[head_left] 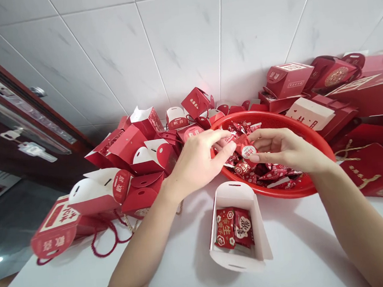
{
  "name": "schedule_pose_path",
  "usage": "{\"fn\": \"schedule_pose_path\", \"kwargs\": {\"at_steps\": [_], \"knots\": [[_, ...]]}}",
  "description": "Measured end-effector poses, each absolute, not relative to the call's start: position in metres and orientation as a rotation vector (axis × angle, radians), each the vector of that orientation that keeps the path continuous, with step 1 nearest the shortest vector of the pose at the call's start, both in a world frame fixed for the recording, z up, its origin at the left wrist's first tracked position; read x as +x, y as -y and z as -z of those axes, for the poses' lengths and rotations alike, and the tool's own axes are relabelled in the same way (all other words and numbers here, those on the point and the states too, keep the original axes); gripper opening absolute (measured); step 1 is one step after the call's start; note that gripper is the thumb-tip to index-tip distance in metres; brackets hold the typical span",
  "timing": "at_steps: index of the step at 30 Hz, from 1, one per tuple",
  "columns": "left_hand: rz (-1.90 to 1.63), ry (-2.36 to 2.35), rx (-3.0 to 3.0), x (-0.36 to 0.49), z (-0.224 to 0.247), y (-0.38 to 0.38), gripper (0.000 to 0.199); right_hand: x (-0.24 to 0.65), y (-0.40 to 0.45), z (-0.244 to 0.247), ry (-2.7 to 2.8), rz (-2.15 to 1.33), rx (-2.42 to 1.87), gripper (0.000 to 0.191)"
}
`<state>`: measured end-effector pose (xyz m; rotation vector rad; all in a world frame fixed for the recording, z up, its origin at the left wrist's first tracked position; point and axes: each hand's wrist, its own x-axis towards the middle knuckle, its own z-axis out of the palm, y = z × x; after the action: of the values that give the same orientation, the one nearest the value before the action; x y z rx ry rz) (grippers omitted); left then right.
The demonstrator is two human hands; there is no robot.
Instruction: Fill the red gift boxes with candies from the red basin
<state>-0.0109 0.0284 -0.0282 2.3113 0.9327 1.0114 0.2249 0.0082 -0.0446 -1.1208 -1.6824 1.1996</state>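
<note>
Over the red plastic basket [324, 153], my left hand [201, 156] pinches a small red-wrapped candy between thumb and fingers. My right hand [283, 150] is curled beside it, thumb and fingers closed on a red candy with a round white label [248, 151]. Many red and white wrapped candies [278, 171] fill the basket under both hands. In front of it, on the white table [175, 253], stands an open white-lined gift box [263, 240]. Inside it lie a red packet with gold print [224, 227] and another red packet with white print [243, 228].
Red and white gift boxes [97, 191] are heaped on the left, some open, some with cord handles. More boxes [290, 80] are stacked at the right and along the tiled wall [184, 40]. A dark door with keys [36, 149] stands at the far left.
</note>
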Motion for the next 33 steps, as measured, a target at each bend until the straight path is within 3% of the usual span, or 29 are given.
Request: {"fn": "schedule_pose_path", "kwargs": {"at_steps": [6, 10, 15, 33], "knots": [[-0.897, -0.852, 2.127, -0.0058, 0.0360, -0.0362, 0.025, 0.2190, -0.0013, 0.0403, 1.735, -1.272, -1.067, 0.046], [-0.993, -0.807, 2.034, -0.0066, 0.0332, -0.0370, 0.022, 0.2214, -0.0010, 0.0404, 1.893, -1.247, -1.118, 0.033], [-1.039, -0.772, 1.978, -0.0073, 0.0324, -0.0379, 0.019, 0.2201, -0.0006, 0.0409, 1.993, -1.165, -1.129, 0.042], [-1.019, -0.777, 1.962, -0.0049, 0.0302, -0.0325, 0.020, 0.2229, 0.0001, 0.0406, 2.093, -1.194, -1.001, 0.042]]}}
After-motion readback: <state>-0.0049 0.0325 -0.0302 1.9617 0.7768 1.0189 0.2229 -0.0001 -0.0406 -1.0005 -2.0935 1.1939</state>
